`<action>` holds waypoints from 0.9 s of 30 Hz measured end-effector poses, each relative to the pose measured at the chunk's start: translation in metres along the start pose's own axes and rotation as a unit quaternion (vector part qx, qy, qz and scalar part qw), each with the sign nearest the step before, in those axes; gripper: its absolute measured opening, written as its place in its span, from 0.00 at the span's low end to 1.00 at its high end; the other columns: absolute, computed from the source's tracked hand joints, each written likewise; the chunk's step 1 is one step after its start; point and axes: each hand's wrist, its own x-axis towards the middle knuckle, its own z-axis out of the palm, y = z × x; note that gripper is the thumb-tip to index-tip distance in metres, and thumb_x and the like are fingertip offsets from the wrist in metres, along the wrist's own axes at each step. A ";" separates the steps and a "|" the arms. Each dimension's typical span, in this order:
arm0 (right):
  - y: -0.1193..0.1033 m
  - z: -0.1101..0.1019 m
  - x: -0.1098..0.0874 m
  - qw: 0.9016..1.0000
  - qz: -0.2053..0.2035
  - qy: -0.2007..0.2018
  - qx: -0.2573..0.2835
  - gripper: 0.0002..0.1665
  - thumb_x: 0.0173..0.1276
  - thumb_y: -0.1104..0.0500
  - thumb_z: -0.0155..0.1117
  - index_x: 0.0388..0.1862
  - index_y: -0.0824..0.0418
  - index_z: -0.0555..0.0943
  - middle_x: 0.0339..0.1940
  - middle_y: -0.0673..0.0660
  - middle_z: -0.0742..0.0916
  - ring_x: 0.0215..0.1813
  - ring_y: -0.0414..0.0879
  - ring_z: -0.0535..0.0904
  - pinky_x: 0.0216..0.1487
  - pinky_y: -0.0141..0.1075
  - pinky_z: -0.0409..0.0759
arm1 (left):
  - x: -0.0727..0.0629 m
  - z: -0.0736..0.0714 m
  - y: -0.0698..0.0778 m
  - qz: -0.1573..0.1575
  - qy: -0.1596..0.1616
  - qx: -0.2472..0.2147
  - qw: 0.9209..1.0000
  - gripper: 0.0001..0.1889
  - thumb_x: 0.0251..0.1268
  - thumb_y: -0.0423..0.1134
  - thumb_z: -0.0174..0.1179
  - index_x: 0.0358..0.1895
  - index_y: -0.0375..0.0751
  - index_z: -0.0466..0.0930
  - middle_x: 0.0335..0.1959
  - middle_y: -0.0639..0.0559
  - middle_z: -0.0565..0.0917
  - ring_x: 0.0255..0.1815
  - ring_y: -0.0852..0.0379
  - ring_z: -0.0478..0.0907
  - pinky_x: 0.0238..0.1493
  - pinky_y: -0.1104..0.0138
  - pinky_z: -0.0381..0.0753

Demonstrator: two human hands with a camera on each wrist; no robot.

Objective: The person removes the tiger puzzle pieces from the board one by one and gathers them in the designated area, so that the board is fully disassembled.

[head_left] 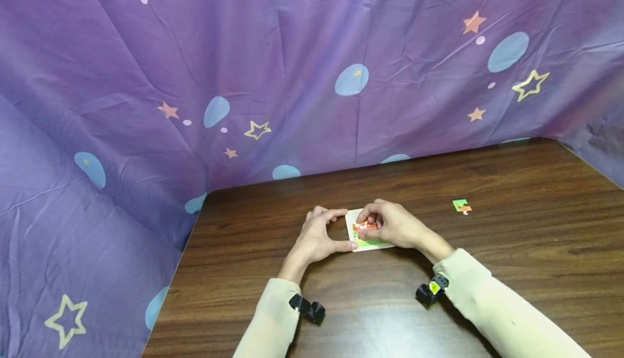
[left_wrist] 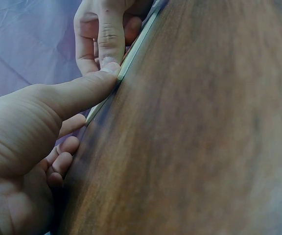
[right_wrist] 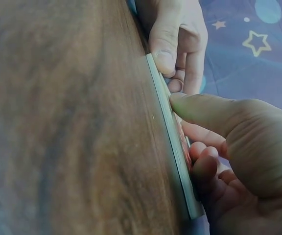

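Observation:
A small white-bordered puzzle board [head_left: 350, 228] with a green and orange picture lies on the table in the head view. My left hand [head_left: 319, 236] holds its left side, thumb at the near corner and index finger at the far one. Over the picture, my right hand [head_left: 392, 225] has its thumb and index finger bent together on an orange puzzle piece [head_left: 365, 227], partly hidden by the fingers. The right wrist view shows the board's pale edge [right_wrist: 168, 127] from the side, with my right thumb on top. Both thumbs also appear at the board in the left wrist view.
A loose green and orange puzzle piece [head_left: 461, 206] lies to the right of the board on the brown wooden table [head_left: 380, 304]. A purple cloth [head_left: 312, 65] with stars and ovals hangs behind the table and down its left side.

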 end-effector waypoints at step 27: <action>0.002 -0.001 0.000 0.996 0.038 -0.013 0.075 0.20 0.59 0.62 0.88 0.48 0.59 0.90 0.39 0.52 0.89 0.34 0.45 0.78 0.37 0.34 0.76 | -0.001 -0.001 0.003 -0.009 -0.005 -0.009 1.000 0.44 0.52 0.52 0.90 0.76 0.55 0.83 0.58 0.49 0.78 0.62 0.50 0.72 0.67 0.50 0.76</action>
